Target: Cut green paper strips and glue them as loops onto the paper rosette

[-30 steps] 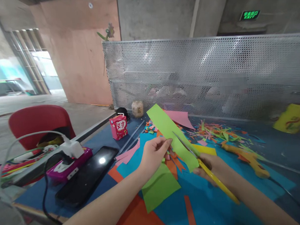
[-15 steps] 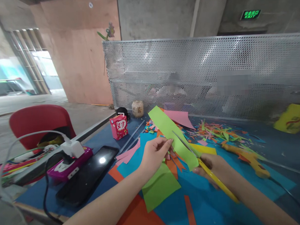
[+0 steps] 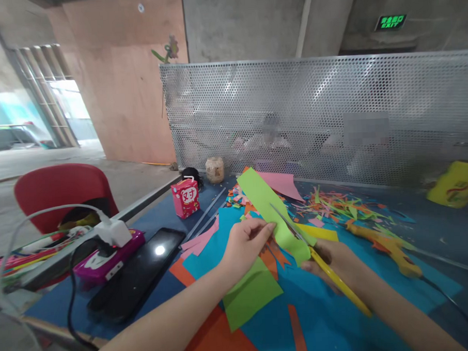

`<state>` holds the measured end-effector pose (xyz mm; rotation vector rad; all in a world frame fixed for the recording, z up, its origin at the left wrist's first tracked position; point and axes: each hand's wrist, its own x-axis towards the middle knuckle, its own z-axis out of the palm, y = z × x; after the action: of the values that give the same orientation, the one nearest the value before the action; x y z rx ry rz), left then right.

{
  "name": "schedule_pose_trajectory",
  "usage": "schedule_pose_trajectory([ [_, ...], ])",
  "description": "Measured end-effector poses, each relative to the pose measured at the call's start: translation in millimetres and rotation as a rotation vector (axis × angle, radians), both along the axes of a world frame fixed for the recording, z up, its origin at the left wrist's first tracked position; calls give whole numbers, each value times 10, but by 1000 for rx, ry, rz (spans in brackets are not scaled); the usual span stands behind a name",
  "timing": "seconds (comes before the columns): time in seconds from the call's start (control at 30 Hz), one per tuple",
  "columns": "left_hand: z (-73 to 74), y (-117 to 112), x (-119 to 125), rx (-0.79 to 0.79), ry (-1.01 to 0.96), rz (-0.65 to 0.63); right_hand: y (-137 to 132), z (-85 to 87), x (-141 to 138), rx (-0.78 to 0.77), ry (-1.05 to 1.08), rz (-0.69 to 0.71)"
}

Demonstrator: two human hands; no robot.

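My left hand point(image 3: 245, 243) pinches the left edge of a long light-green paper strip point(image 3: 266, 202), held up over the table. In my right hand point(image 3: 333, 261) are yellow-handled scissors point(image 3: 319, 262), whose blades cut into the strip from its lower right end. Under the hands lie another green sheet point(image 3: 250, 294) and orange point(image 3: 210, 337) and blue paper.
A black phone point(image 3: 135, 273), a pink case with a white charger point(image 3: 108, 240), a red drink carton point(image 3: 185, 197), a yellow glue gun point(image 3: 380, 244) and several paper scraps point(image 3: 332, 205) lie on the blue table. A perforated metal screen point(image 3: 320, 115) stands behind; a red chair point(image 3: 60, 191) sits at left.
The green strip has shifted slightly right and down, and my left hand has closed in toward the scissor blades. The scissors have barely moved.
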<state>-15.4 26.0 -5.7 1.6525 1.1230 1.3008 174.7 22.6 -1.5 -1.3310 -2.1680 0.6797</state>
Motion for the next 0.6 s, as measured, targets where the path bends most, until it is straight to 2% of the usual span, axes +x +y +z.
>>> schedule_pose_trajectory([
  [0.17, -17, -3, 14, -16, -16, -12, 38, -36, 21, -35, 3, -8],
  [0.4, 5, -57, 52, 6, 31, -45, 67, -40, 11, 11, 48, 89],
  [0.5, 17, -68, 50, -13, 22, -44, 42, -47, -6, 21, 38, 33],
  [0.6, 16, -64, 57, -21, 21, -51, 13, -58, -23, -43, 32, -52],
])
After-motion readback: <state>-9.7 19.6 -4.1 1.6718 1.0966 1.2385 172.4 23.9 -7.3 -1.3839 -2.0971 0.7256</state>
